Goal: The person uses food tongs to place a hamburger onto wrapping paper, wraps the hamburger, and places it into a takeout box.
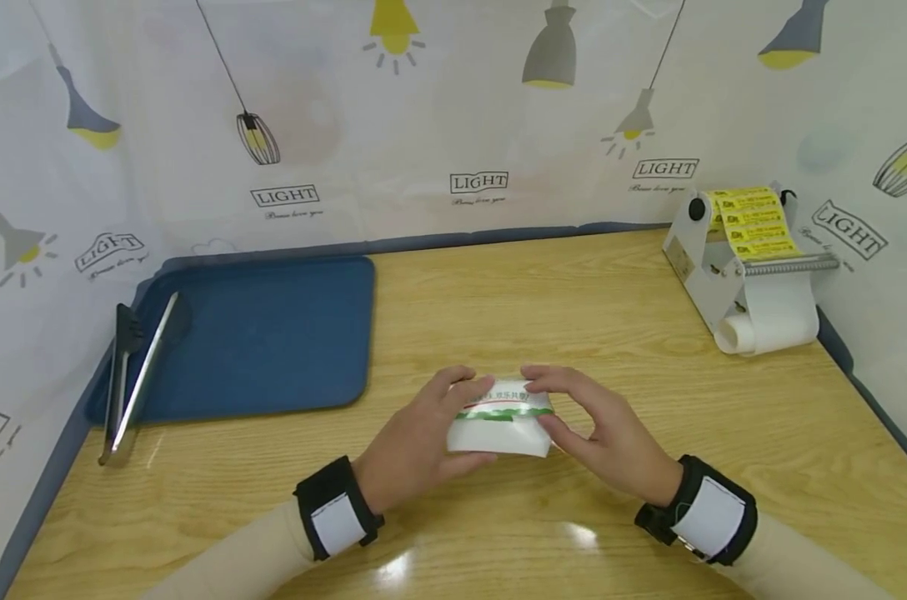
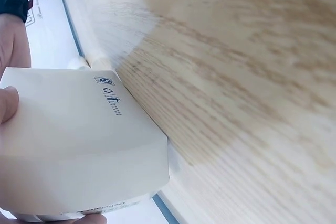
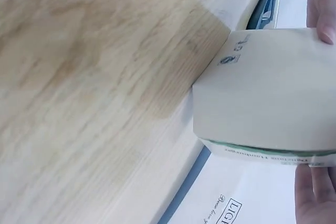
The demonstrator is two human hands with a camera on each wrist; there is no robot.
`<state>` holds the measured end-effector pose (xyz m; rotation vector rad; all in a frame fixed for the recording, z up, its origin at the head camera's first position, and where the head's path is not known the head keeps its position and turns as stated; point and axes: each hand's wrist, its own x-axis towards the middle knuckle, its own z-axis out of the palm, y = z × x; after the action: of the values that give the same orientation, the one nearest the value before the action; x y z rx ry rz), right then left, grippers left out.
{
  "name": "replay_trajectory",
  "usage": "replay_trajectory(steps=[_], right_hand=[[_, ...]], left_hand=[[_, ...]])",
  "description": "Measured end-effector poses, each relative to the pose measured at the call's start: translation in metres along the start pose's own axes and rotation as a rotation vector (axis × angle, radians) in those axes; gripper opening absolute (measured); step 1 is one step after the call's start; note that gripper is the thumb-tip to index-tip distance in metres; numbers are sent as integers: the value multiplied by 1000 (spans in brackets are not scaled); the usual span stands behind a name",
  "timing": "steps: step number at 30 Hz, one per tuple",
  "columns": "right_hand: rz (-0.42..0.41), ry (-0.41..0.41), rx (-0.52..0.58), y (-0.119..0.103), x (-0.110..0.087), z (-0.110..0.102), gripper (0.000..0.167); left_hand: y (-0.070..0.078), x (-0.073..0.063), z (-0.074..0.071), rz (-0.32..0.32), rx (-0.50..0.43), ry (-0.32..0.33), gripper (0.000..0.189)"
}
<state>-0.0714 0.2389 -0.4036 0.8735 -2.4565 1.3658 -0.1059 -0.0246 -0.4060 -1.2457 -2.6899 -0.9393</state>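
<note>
Together, left hand and right hand curl their fingers round the white paper box; thumbs pinch its sides.

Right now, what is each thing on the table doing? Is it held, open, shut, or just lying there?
White paper box: closed, held between both hands just above the table.
Left hand: fingers curled round the box's left side.
Right hand: fingers curled round the box's right side.
Tongs: closed, lying on the blue tray's left edge.
Blue tray: flat on the table.
Label dispenser: standing, yellow labels loaded, white backing paper curling out.
</note>
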Motion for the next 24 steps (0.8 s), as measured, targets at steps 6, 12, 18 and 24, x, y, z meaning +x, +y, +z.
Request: replay_trajectory(steps=[6, 12, 18, 24], right_hand=[[-124, 14, -112, 0, 4, 1, 49], [-248, -20, -364, 2, 3, 2, 36], [-309, -13, -441, 0, 3, 4, 43], [-280, -69, -437, -1, 6, 1, 44]], left_hand=[[-1, -1, -1, 27, 20, 15, 80], [0, 0, -1, 26, 21, 35, 78], [0, 0, 0, 37, -4, 39, 81], [0, 0, 1, 69, -16, 69, 70]])
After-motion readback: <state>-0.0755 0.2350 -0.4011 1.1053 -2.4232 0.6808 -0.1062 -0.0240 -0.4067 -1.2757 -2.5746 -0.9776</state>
